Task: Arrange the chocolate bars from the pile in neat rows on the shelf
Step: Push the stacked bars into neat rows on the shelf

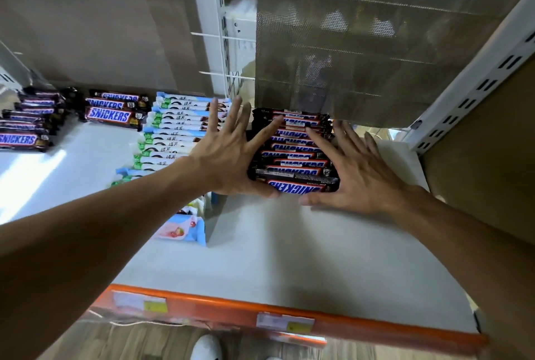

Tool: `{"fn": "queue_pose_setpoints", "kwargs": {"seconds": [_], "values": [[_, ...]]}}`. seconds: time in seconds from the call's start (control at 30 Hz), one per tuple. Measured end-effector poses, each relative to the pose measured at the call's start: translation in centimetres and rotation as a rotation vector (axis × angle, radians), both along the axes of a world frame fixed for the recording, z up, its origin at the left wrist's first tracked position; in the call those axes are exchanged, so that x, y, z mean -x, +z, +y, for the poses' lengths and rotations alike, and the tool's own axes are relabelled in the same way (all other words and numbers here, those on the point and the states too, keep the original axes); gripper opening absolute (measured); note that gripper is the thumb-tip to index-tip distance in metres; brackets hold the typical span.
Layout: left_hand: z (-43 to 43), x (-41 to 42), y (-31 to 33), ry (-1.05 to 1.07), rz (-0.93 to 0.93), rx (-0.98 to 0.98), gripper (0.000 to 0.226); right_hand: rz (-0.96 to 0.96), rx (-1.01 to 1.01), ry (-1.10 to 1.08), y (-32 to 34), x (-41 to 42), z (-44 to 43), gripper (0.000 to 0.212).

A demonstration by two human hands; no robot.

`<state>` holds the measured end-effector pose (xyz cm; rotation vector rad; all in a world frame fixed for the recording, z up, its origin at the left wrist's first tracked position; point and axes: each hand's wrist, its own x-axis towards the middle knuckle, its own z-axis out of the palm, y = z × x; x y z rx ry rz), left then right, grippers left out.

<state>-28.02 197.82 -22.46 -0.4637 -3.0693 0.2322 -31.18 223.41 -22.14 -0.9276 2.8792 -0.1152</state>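
1. Snickers row [295,154] is pressed square at the back of the shelf [289,258] between left hand [228,157] and right hand [359,177]; fingers are splayed straight, nothing gripped.
2. White-blue row [176,131] is laid just beside it.
3. Far-left Snickers pile [26,131] and pink packs [181,229] are not yet sorted; task is judged about half done.

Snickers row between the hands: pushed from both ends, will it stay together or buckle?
The Snickers row probably slides easily: glossy wrappers on a smooth white shelf. It may shift unevenly; its loose bars already sit staggered. Bars look stiff enough to push endwise between left hand and right hand.
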Motion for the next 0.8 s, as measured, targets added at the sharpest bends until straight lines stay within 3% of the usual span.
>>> {"fn": "queue_pose_setpoints", "kwargs": {"seconds": [0.2,0.37,0.5,0.67,0.8], "values": [[-1.7,-2.2,0.7,-0.005,0.055,-0.099,0.113,0.174,0.065,-0.007,1.2,-1.7,-2.3,0.095],[-6.6,-6.0,2.3,0.034,0.104,-0.116,0.102,0.134,0.136,0.115,2.1,-4.2,-7.8,0.090],[-11.7,-9.9,3.7,0.094,0.013,-0.130,0.103,0.062,0.126,0.216,2.4,-6.8,-12.0,0.098],[-16.0,-13.8,3.7,0.205,-0.228,-0.112,0.122,0.010,0.009,0.271,1.9,-8.5,-13.9,0.118],[-16.0,-13.7,2.1,0.207,-0.317,-0.146,0.129,0.021,-0.071,0.198,1.2,-8.4,-14.3,0.125]]}}
